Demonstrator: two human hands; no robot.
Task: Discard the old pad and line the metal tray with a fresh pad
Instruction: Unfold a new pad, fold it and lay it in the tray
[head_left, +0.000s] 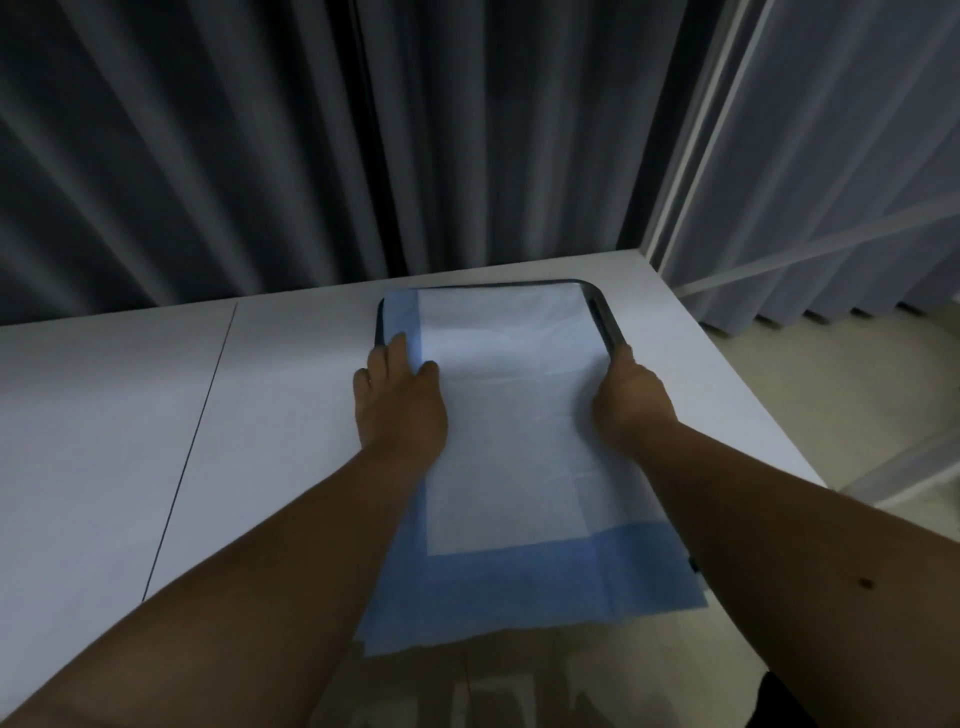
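Nearest the body, the pad (519, 467) droops blue-bordered off the table (104, 415) edge: thin, limp, light, best taken at its borders. Left hand (400, 400) presses flat and spread on its left margin; right hand (631, 395) curls over pad edge and metal tray (602, 317) rim. Beyond: white tabletop, dark pleated curtains (260, 156).

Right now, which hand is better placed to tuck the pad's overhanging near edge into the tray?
Probably the left hand: it lies flat on the blue-bordered white pad, free to slide back to the overhang. The right hand is at the dark metal tray rim, seemingly steadying it.
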